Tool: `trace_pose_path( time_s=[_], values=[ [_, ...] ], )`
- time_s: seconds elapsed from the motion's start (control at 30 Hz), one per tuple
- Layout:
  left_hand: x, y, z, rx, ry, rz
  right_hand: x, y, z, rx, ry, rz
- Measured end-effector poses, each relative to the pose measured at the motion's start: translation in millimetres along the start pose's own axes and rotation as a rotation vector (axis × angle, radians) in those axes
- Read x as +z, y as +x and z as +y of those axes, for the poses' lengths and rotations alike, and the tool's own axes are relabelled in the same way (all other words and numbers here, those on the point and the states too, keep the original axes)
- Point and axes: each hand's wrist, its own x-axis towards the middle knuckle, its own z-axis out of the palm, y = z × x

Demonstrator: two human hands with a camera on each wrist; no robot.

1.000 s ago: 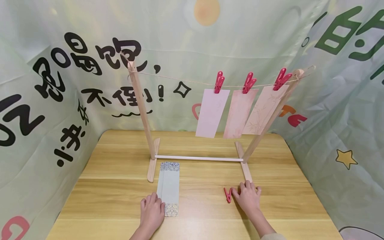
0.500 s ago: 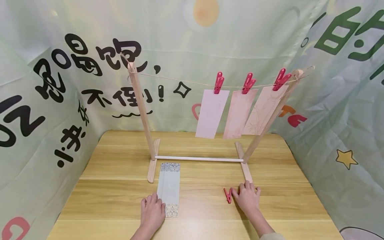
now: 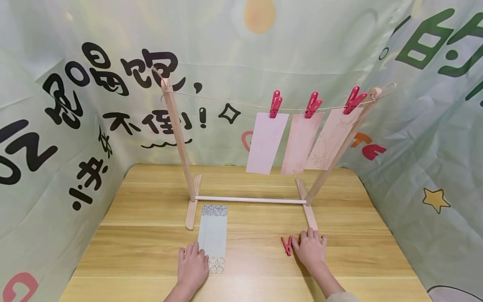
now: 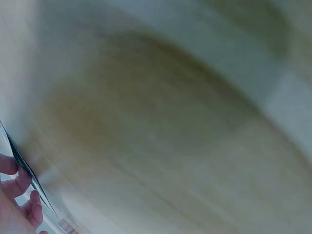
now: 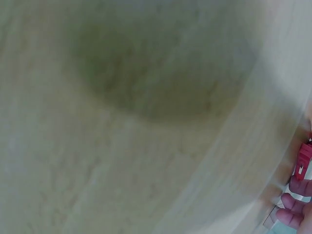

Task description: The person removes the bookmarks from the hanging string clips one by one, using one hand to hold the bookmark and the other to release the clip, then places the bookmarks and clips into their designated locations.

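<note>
On the table lies a long pale-blue paper card (image 3: 214,235) with ornate patterned bands at both ends. My left hand (image 3: 191,266) rests at its lower left edge, fingertips and thumb overlapping the card. Fingers (image 4: 22,180) show beside the card's edge in the left wrist view. A red clothespin (image 3: 286,246) lies on the table to the right. Palm down beside it, my right hand (image 3: 311,247) has its thumb right at the clothespin, fingers relaxed. The right wrist view catches the red clothespin (image 5: 303,160) close to the fingertips at its edge.
A wooden stand with a left post (image 3: 177,138), a right post (image 3: 341,147) and a white crossbar (image 3: 249,199) stands behind the hands. Red clothespins hold a lilac card (image 3: 267,142), a pink card (image 3: 303,142) and a peach card (image 3: 332,138) on its string (image 3: 226,100).
Almost nothing differs. My left hand and the pale-blue card have shifted very slightly right; my right hand and the clothespin stay in place.
</note>
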Motion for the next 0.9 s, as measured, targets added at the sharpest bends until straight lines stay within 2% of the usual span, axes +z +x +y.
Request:
trace_pose_path(
  time_s=[0.27, 0.63, 0.9],
  values=[
    [0.7, 0.5, 0.0, 0.005, 0.017, -0.018, -0.3, -1.3, -2.4, -0.018, -0.029, 0.035],
    [1.5, 0.5, 0.5, 0.017, 0.042, -0.035, 0.6, -1.4, -2.6, -0.011, -0.047, 0.015],
    [0.1, 0.5, 1.4, 0.041, 0.050, 0.023, -0.4, -0.2, -3.2, 0.005, -0.028, -0.016]
  ],
)
